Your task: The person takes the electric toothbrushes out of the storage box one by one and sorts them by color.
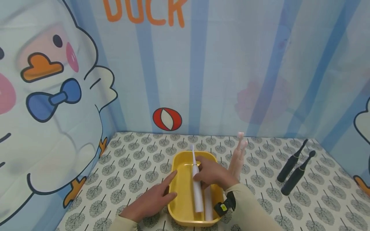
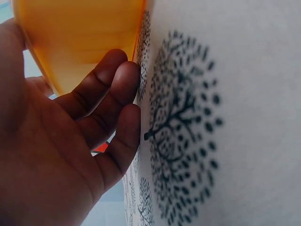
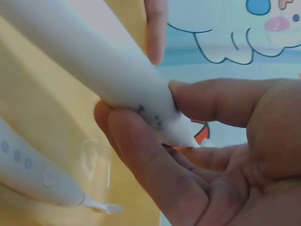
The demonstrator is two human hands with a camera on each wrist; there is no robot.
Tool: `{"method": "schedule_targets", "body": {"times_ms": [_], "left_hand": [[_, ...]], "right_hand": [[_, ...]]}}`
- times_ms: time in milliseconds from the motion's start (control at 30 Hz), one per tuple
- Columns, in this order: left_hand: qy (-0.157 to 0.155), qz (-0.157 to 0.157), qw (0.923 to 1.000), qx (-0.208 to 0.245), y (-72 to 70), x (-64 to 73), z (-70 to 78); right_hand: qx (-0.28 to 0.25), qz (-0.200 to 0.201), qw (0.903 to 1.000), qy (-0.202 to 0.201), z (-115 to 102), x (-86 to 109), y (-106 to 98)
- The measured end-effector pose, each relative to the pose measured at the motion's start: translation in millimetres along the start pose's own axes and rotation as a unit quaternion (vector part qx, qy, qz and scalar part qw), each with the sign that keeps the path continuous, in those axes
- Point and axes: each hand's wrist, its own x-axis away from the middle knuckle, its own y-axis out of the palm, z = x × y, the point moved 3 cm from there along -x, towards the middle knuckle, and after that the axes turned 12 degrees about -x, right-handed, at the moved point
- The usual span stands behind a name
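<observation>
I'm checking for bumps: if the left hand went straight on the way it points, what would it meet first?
The left hand would probably meet the yellow tray on its left side; the hand is right at that rim, though whether they touch is unclear.

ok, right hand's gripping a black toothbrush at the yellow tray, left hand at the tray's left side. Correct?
Colour's wrong: the toothbrush in the right hand is white, as the head view shows. The rest stands: it's at the yellow tray, with the left hand at the tray's left side.
</observation>
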Motion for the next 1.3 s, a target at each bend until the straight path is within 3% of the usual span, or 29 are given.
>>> {"method": "schedule_targets", "body": {"times_ms": [500,767,1000,1300], "left_hand": [[0.005,0.010,0.9998,-0.016,-1.1,-0.3,0.0],[-0.008,0.015,0.9995,-0.027,-0.4,0.3,0.6],[-0.007,0.011,0.9998,-0.015,-0.8,0.2,0.2],[0.004,0.009,0.9999,-0.008,0.7,-0.1,-0.8]], "right_hand": [[-0.063,0.077,0.9930,-0.063,-19.3,31.7,-10.7],[-0.047,0.137,0.9859,-0.084,-24.6,52.4,-15.4],[-0.040,0.196,0.9722,-0.123,-22.9,64.8,-22.8],[-0.021,0.226,0.9646,-0.134,-12.5,82.5,-28.6]]}}
